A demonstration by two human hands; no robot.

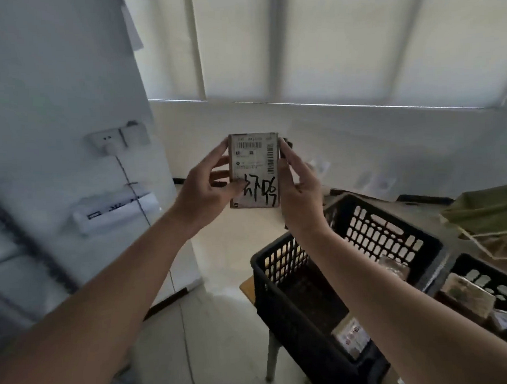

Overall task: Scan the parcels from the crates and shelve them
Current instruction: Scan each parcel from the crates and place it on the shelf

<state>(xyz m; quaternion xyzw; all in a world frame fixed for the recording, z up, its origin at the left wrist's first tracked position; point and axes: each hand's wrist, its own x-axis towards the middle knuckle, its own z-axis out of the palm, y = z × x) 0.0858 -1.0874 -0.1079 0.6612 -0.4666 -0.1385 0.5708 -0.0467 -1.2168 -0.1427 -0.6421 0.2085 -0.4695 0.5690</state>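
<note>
A small flat parcel (254,171) with a white barcode label and black handwritten marks is held upright at chest height, label facing me. My left hand (208,188) grips its left edge, thumb across the lower label. My right hand (297,186) grips its right edge; a dark object sits behind those fingers, too hidden to identify. Below right stands a black slotted crate (374,229) holding a labelled parcel (352,338) near its front wall. A second black crate (492,285) at the far right holds more parcels (463,295).
The crates rest on a small table (247,289) with a pale leg. A white wall with a socket (108,140), a hanging cable and a paper roll (115,213) is on the left. Blinds cover the window ahead. Olive-green folded material (491,211) lies at right.
</note>
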